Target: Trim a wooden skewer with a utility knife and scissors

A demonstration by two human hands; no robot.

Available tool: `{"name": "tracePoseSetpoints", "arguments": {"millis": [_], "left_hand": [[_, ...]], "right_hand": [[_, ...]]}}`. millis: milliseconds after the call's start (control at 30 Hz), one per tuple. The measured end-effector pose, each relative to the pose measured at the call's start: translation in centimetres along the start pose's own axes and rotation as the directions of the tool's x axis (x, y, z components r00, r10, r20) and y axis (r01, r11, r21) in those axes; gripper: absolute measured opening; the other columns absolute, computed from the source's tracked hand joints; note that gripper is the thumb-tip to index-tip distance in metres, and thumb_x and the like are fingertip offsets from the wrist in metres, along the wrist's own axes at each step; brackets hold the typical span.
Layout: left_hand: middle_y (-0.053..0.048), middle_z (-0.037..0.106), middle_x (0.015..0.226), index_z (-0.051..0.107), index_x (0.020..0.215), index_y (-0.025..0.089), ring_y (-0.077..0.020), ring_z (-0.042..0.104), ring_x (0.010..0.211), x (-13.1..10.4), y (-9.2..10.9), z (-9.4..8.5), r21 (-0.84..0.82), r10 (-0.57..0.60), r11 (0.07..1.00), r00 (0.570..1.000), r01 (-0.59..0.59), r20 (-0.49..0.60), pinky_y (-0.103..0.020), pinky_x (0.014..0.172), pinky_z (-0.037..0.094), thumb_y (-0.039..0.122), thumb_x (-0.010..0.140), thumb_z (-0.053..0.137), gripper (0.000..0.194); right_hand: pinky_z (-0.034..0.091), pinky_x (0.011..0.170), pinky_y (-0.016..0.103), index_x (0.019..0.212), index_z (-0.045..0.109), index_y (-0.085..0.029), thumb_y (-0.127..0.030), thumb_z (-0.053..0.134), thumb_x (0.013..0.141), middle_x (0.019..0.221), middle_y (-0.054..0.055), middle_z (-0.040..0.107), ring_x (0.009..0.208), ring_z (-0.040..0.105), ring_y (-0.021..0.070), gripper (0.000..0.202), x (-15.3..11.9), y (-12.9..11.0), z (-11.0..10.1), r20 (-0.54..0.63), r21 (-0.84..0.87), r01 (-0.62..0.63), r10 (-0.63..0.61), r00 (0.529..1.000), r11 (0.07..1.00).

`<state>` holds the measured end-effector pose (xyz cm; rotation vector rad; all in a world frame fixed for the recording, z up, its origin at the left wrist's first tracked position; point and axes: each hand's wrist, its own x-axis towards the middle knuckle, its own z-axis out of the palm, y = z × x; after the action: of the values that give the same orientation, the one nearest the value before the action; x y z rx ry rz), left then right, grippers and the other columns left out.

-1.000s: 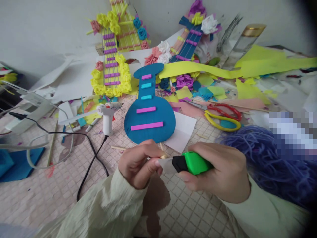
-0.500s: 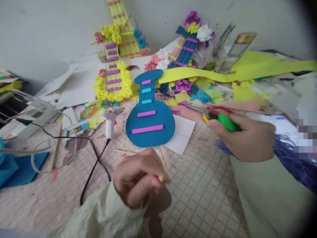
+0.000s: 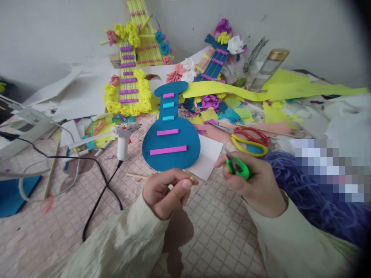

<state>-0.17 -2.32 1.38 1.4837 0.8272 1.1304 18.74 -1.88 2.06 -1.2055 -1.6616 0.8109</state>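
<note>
Head view, left hand [image 3: 164,193] pinching wooden piece [image 3: 191,178] (thumb against forefinger), right hand [image 3: 261,184] curled round green cutter [image 3: 244,168]

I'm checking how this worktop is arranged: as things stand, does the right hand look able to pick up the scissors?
Probably not without letting go first: the right hand is closed around a green tool. Otherwise likely, as the scissors lie just beyond it with nothing apparently between.
</note>
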Motion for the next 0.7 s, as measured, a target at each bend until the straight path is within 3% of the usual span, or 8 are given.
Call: {"name": "tracePoseSetpoints", "arguments": {"millis": [100,233,333,500,567,600,667,700], "left_hand": [[0.003,0.048,0.043,0.060,0.070,0.012,-0.0058,0.043,0.039,0.1,-0.5,0.3,0.034,-0.046,0.999,0.996,0.043,0.083,-0.018,0.042,0.033,0.029,0.083,0.048,0.024],[0.001,0.050,0.043,0.059,0.064,0.012,-0.0065,0.043,0.040,0.4,-1.0,0.3,0.122,-0.092,0.990,0.982,0.072,0.167,-0.018,0.040,0.031,0.042,0.083,0.046,0.037],[0.002,0.048,0.041,0.061,0.070,0.011,-0.0060,0.041,0.038,0.6,-1.3,0.4,0.079,-0.135,0.989,0.973,0.122,0.188,-0.017,0.039,0.032,0.045,0.081,0.047,0.038],[0.001,0.053,0.046,0.064,0.075,0.010,-0.0052,0.044,0.036,0.5,-2.2,0.7,0.044,-0.237,0.972,0.960,0.233,0.152,-0.016,0.037,0.034,0.048,0.077,0.052,0.040],[0.001,0.053,0.044,0.065,0.077,0.010,-0.0055,0.045,0.036,0.4,-2.6,0.7,0.041,-0.246,0.969,0.957,0.243,0.155,-0.015,0.038,0.035,0.048,0.077,0.051,0.041],[0.001,0.052,0.041,0.065,0.077,0.009,-0.0056,0.044,0.035,0.4,-2.7,0.6,0.044,-0.246,0.969,0.957,0.242,0.152,-0.015,0.038,0.034,0.047,0.078,0.050,0.040],[0.002,0.052,0.038,0.064,0.080,0.010,-0.0057,0.042,0.033,0.5,-2.8,0.4,0.041,-0.246,0.969,0.962,0.243,0.115,-0.016,0.037,0.034,0.044,0.081,0.047,0.038],[0.001,0.054,0.040,0.063,0.085,0.010,-0.0059,0.042,0.033,0.5,-2.8,0.2,0.028,-0.238,0.971,0.968,0.237,0.083,-0.016,0.036,0.033,0.041,0.082,0.047,0.035]], "right_hand": [[0.040,0.047,0.019,0.091,0.060,-0.021,-0.025,0.062,0.069,0.058,-0.006,0.055,0.050,0.049,0.0074,0.022,-0.6,-0.9,0.9,0.133,0.102,-0.018,0.004,0.991,0.995],[0.045,0.064,0.017,0.088,0.063,-0.023,-0.003,0.054,0.065,0.078,-0.004,0.068,0.069,0.061,0.0089,0.032,-0.9,-1.2,1.5,0.245,0.081,0.084,-0.102,0.964,0.993],[0.045,0.062,0.016,0.085,0.062,-0.022,0.000,0.051,0.060,0.076,-0.005,0.068,0.068,0.061,0.0085,0.034,-0.7,-0.9,1.0,0.256,0.013,0.114,-0.114,0.960,0.993],[0.044,0.065,0.018,0.090,0.060,-0.021,-0.004,0.050,0.065,0.083,-0.003,0.068,0.072,0.062,0.0093,0.032,-0.5,-0.2,0.2,0.340,-0.126,0.232,-0.178,0.923,0.965],[0.044,0.065,0.019,0.088,0.060,-0.021,-0.007,0.050,0.066,0.081,-0.003,0.068,0.072,0.062,0.0100,0.027,-0.6,0.0,-0.5,0.285,-0.203,0.233,-0.171,0.943,0.951],[0.044,0.065,0.019,0.086,0.061,-0.020,-0.010,0.050,0.068,0.079,-0.002,0.068,0.070,0.061,0.0107,0.023,-0.6,0.2,-1.0,0.198,-0.264,0.187,-0.137,0.971,0.946],[0.044,0.063,0.022,0.083,0.061,-0.018,-0.021,0.052,0.073,0.074,0.001,0.067,0.068,0.061,0.0136,0.015,-0.6,0.7,-2.3,-0.070,-0.426,-0.008,-0.025,0.997,0.905],[0.044,0.061,0.024,0.084,0.062,-0.017,-0.028,0.050,0.076,0.071,0.003,0.066,0.065,0.061,0.0156,0.019,-0.5,1.1,-3.0,-0.203,-0.513,-0.139,0.037,0.979,0.847]]}}
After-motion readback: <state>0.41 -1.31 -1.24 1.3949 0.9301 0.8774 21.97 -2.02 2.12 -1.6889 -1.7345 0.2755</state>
